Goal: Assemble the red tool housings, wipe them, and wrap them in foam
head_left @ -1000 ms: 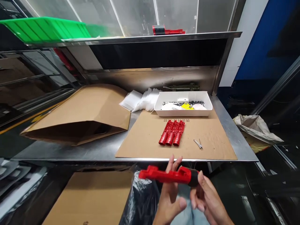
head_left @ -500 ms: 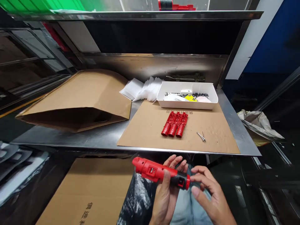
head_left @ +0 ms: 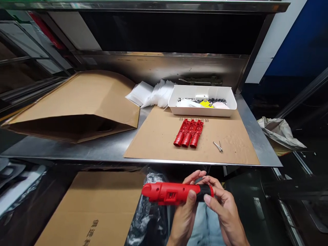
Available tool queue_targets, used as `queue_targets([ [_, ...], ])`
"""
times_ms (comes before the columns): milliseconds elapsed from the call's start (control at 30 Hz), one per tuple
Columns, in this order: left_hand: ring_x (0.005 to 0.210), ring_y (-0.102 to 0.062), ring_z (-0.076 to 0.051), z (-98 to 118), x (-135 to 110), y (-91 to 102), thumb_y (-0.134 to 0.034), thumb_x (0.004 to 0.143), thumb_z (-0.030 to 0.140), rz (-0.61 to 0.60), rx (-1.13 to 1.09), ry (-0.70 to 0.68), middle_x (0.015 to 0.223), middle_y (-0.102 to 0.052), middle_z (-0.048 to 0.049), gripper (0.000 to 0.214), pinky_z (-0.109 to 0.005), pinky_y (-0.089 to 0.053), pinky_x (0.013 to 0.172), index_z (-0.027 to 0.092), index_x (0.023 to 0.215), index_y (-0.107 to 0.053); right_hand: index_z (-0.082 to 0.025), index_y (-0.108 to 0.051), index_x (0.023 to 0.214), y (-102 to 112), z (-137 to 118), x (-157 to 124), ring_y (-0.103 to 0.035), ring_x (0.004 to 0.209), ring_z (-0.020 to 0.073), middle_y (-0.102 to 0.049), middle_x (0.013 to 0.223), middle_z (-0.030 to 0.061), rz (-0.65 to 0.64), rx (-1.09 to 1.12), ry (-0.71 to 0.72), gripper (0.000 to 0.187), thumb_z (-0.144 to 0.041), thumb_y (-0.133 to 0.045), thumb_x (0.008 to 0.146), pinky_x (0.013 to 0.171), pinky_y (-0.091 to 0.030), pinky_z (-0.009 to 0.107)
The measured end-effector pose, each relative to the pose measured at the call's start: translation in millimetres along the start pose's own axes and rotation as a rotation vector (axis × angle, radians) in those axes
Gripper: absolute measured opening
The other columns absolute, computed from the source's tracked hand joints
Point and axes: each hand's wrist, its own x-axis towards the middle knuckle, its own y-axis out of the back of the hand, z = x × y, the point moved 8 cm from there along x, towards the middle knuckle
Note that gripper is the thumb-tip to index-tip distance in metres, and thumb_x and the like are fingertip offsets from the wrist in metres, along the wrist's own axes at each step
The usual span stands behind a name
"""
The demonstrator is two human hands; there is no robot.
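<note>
A red cylindrical plastic housing [head_left: 164,192] with a black band near its right end lies level in front of the bench edge, above my lap. My left hand [head_left: 186,212] is closed round its middle, thumb on the near side. At the black end, my right hand [head_left: 224,208] grips with thumb and fingers, covering part of the band and the red rim. On the bench, three red half shells [head_left: 188,133] lie side by side on a cardboard sheet [head_left: 153,143]. To their right are a few small metal pins [head_left: 218,147].
Behind the shells stands a white tray [head_left: 202,111] with small dark parts and a yellow label. White sheets or pouches [head_left: 160,94] lie beside it. A large open cardboard box [head_left: 71,102] occupies the bench's left. Below are another cardboard box [head_left: 89,205] and a black plastic bag [head_left: 150,212].
My right hand has moved from loosely touching the housing's end to gripping it. The housing has turned to lie more level. The whole view has shifted slightly.
</note>
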Motion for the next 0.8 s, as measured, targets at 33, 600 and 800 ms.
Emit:
queue_targets([
  [33, 0.110, -0.059, -0.027, -1.4, 1.3, 1.6, -0.075, 0.069, 0.053, -0.007, 0.009, -0.005, 0.117, -0.068, -0.0072, 0.046, -0.038, -0.047, 0.097, 0.028, 0.108, -0.069, -0.023, -0.075, 0.101, 0.5, 0.1, 0.1, -0.045, 0.124, 0.0282, -0.051, 0.125, 0.0094, 0.000, -0.004, 0.005, 0.033, -0.044, -0.068, 0.077, 0.103, -0.041, 0.037],
  [600, 0.099, -0.062, -0.031, 43.1, -13.0, -25.1, -0.070, 0.071, 0.054, -0.214, 0.631, -0.469, 0.110, -0.068, -0.0114, 0.036, -0.037, -0.051, 0.088, 0.030, 0.097, -0.077, -0.021, -0.074, 0.089, -2.1, -1.3, 12.2, -0.053, 0.103, 0.0241, -0.055, 0.108, 0.0079, -0.099, -0.083, 0.113, 0.042, -0.060, -0.064, 0.077, 0.088, -0.045, 0.031],
  [800, 0.111, -0.059, -0.028, 28.3, -1.0, 10.3, -0.069, 0.073, 0.056, 0.014, 0.287, -0.250, 0.118, -0.066, -0.0068, 0.042, -0.037, -0.049, 0.095, 0.031, 0.107, -0.070, -0.022, -0.070, 0.099, -13.2, -7.2, 5.2, -0.052, 0.117, 0.0269, -0.051, 0.123, 0.0099, -0.200, -0.030, 0.098, 0.033, -0.049, -0.063, 0.082, 0.098, -0.043, 0.036],
])
